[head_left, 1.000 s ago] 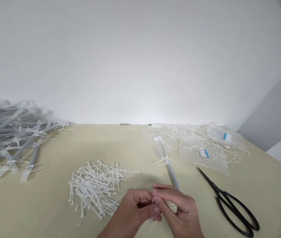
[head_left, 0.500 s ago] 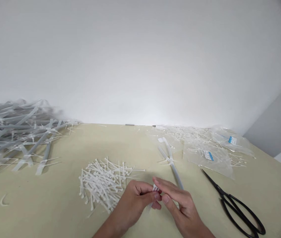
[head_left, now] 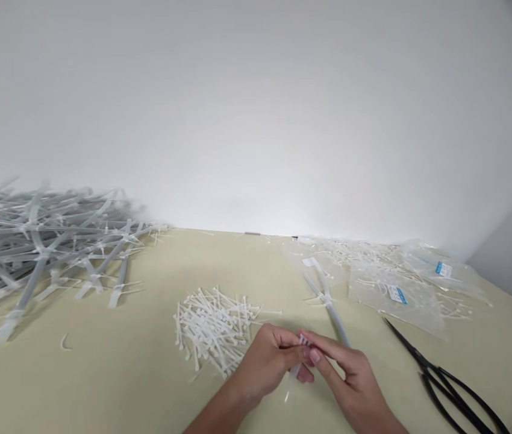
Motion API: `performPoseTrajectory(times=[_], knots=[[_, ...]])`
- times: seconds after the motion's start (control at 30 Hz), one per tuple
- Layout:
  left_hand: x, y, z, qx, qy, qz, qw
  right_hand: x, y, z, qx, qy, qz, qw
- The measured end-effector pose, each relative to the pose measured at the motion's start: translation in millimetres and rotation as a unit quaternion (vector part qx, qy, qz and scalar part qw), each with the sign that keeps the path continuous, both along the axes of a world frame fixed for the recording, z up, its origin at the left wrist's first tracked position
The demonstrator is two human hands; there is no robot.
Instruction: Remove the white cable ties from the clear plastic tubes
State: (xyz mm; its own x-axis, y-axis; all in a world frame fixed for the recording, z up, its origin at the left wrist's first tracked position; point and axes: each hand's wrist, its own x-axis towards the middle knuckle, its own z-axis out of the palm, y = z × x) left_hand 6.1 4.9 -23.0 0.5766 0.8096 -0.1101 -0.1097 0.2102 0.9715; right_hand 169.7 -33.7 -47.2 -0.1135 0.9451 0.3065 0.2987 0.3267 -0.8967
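Note:
My left hand (head_left: 271, 355) is closed in a pinch around a few white cable ties (head_left: 303, 341). Their small square heads show at the top of the fingers, and the thin tails hang below. My right hand (head_left: 350, 367) meets it, thumb and forefinger closed on the head end of the same ties. The fingers hide the middle of the ties. Left of my hands lies a loose pile of white cable ties (head_left: 213, 328). Just beyond my right hand, a grey tube (head_left: 337, 319), forked and bound with ties, rests on the table.
Black scissors (head_left: 441, 371) lie at the right. Clear plastic bags (head_left: 396, 301) holding ties are at the back right. A large heap of tied grey tubes (head_left: 43, 247) fills the back left. A curved white scrap (head_left: 64, 342) lies on the table (head_left: 124, 374). A white wall (head_left: 256, 120) stands behind.
The view has turned left, so everything sits further right. My right fingertips have closed in on the heads of the cable ties, and more of the tails shows below my left hand.

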Motion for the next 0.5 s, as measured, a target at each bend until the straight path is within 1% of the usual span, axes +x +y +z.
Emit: performPoseTrajectory(times=[0.1, 0.17, 0.27, 0.33, 0.4, 0.43, 0.5], knots=[[-1, 0, -3.4, 0.011, 0.009, 0.013, 1.0, -1, 1, -1.6, -0.043, 0.023, -0.047, 0.998], [-1, 1, -6.0, 0.015, 0.018, 0.019, 1.0, -2, 3, -1.7, -0.069, 0.043, -0.062, 0.995], [-1, 3, -8.5, 0.001, 0.016, 0.029, 0.999, 1, 7, 4.1, -0.073, 0.062, -0.085, 0.992], [-2, 4, -8.7, -0.006, 0.012, 0.039, 0.999, 7, 12, 12.4, -0.059, 0.095, -0.127, 0.986], [-3, 7, -7.6, -0.016, 0.006, 0.057, 0.998, 19, 21, 22.2, -0.028, 0.15, -0.196, 0.969], [-4, 8, -6.9, -0.022, 0.002, 0.074, 0.997, 27, 26, 26.6, -0.008, 0.189, -0.234, 0.954], [-7, 13, -5.2, -0.042, -0.016, 0.117, 0.992, 46, 40, 32.8, 0.025, 0.287, -0.292, 0.912]])
